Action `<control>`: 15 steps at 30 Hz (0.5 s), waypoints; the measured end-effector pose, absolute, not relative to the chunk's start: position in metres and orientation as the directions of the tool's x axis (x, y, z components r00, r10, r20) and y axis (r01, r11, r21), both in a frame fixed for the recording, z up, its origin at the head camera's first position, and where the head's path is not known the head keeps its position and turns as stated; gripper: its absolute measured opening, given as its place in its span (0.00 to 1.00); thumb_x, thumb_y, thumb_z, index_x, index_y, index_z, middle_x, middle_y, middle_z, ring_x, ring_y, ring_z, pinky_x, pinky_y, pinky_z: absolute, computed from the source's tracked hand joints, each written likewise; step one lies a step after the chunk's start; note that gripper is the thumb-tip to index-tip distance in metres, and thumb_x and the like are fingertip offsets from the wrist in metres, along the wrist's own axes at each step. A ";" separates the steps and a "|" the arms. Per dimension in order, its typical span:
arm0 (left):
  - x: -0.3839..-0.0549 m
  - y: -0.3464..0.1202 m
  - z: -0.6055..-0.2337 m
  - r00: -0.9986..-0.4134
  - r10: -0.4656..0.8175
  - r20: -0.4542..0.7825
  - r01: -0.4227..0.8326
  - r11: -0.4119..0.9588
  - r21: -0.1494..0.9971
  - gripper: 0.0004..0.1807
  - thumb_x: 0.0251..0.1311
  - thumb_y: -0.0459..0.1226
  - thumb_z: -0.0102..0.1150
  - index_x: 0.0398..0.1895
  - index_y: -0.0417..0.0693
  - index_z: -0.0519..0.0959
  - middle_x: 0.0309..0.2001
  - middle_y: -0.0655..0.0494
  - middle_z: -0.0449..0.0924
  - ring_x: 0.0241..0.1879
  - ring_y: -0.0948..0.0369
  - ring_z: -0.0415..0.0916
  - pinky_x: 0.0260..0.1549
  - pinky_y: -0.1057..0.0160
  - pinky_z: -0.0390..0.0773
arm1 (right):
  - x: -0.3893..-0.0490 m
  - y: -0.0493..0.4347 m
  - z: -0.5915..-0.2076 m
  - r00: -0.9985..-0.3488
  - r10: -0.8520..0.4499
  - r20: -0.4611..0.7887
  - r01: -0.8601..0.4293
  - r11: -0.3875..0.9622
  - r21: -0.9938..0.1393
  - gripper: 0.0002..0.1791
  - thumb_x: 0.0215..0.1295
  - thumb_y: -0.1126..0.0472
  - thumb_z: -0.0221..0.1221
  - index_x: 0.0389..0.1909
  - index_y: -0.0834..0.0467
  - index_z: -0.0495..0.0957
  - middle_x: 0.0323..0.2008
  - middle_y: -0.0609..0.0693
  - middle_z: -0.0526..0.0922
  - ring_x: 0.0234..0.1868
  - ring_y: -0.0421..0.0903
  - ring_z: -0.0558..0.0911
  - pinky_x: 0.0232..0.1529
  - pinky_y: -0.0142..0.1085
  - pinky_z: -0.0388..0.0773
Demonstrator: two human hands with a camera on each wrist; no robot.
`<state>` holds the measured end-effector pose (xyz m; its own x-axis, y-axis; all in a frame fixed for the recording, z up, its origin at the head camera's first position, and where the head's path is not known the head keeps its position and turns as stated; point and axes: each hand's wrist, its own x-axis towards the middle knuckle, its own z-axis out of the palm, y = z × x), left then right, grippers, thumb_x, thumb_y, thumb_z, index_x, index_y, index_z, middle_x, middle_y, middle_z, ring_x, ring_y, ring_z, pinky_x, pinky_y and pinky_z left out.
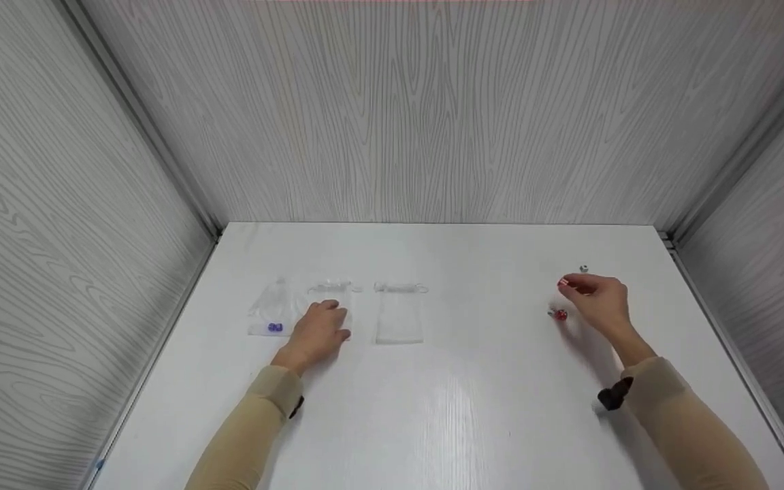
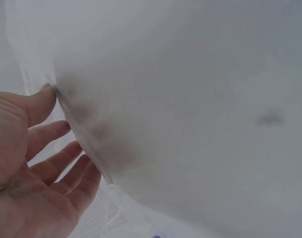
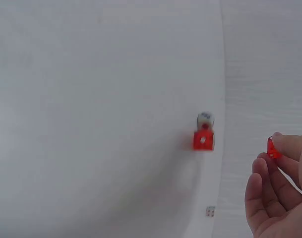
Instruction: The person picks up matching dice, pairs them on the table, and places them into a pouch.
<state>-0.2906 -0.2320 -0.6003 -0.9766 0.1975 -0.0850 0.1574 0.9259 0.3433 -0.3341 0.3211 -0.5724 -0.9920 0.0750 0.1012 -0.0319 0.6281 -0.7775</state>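
On the left, my left hand [image 1: 320, 333] lies over a clear drawstring pouch [image 1: 332, 287], hiding part of it. In the left wrist view the thumb and loosely bent fingers touch the pouch's edge. Beside that hand lies another clear pouch [image 1: 264, 305] holding purple-blue dice [image 1: 275, 327]. My right hand [image 1: 599, 306], raised over the right side of the table, pinches a red die [image 3: 273, 148] between thumb and fingertips. Below it, another red die [image 3: 203, 141] sits against a white die [image 3: 205, 120]. A separate white die [image 1: 584, 269] lies farther back.
A third clear pouch [image 1: 399, 318] lies flat to the right of my left hand. The white table [image 1: 474, 381] is bounded by wood-grained panels at the back [image 1: 392, 122], left and right.
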 end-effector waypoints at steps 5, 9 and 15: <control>-0.292 -0.231 -0.603 -0.975 0.210 -0.070 0.173 0.921 0.350 0.26 0.79 0.41 0.68 0.72 0.37 0.82 0.79 0.36 0.76 0.78 0.35 0.74 0.80 0.37 0.75 | -0.323 0.286 -0.577 -0.984 -0.057 0.167 -0.167 0.616 -0.770 0.15 0.76 0.59 0.73 0.58 0.61 0.93 0.49 0.62 0.96 0.43 0.38 0.89 0.40 0.20 0.82; -0.294 -0.231 -0.602 -0.972 0.232 -0.034 0.208 0.920 0.332 0.24 0.76 0.39 0.71 0.68 0.36 0.84 0.76 0.34 0.80 0.74 0.34 0.78 0.75 0.35 0.79 | -0.315 0.256 -0.585 -0.979 -0.121 0.165 -0.205 0.604 -0.771 0.11 0.72 0.65 0.75 0.52 0.60 0.95 0.46 0.58 0.97 0.45 0.47 0.92 0.43 0.21 0.82; -0.296 -0.231 -0.599 -0.977 0.209 -0.050 0.182 0.928 0.326 0.25 0.77 0.40 0.70 0.71 0.36 0.83 0.76 0.35 0.79 0.75 0.35 0.77 0.78 0.37 0.78 | -0.306 0.211 -0.596 -0.957 -0.286 0.048 -0.227 0.637 -0.736 0.10 0.71 0.62 0.76 0.50 0.57 0.96 0.45 0.55 0.97 0.45 0.47 0.91 0.46 0.32 0.85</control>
